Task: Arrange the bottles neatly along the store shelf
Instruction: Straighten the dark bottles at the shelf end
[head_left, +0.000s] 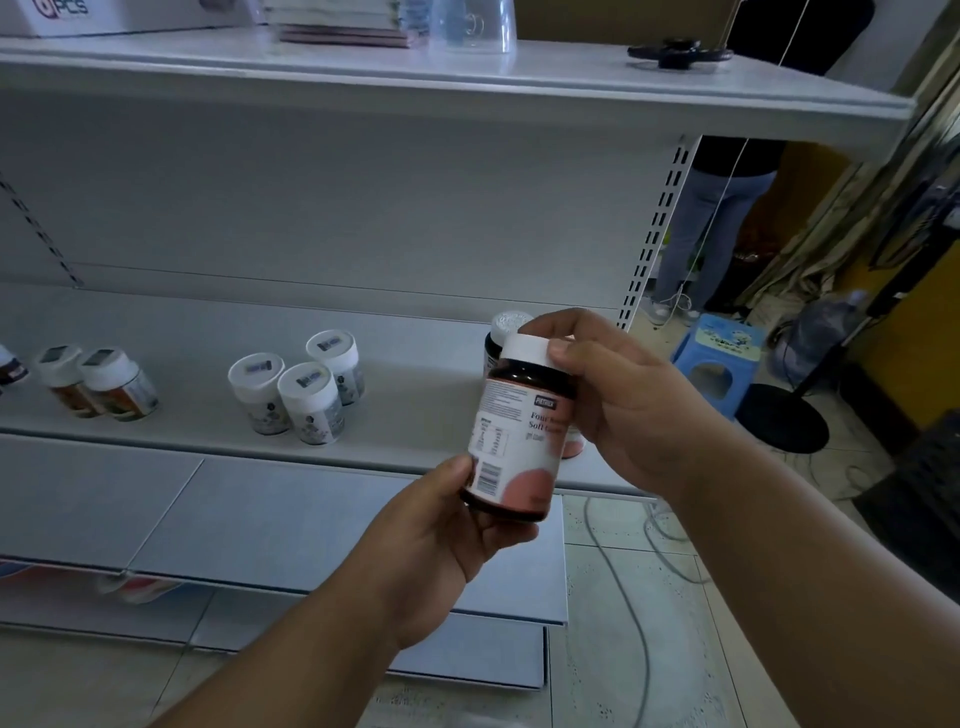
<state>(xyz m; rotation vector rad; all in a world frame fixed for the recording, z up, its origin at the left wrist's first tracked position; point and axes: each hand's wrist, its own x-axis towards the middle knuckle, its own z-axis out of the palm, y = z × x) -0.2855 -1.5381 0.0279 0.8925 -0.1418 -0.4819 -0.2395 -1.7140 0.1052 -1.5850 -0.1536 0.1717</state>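
You hold one brown bottle (517, 436) in the air in front of the shelf (415, 415), tipped a little; your left hand (447, 551) curls round its bottom, and your right hand (618, 400) pinches its white cap (524, 351) from the side; it looks hard and smooth, so it may slip; it seems light enough for one hand; I think the best place to hold it is round the middle, on the label. On the shelf you can count three white-top bottles (296, 387) close together, two more (96, 382) on the left, part of one (10, 366) at the edge, and one dark bottle (501, 332) behind your right hand; there may be more hidden.
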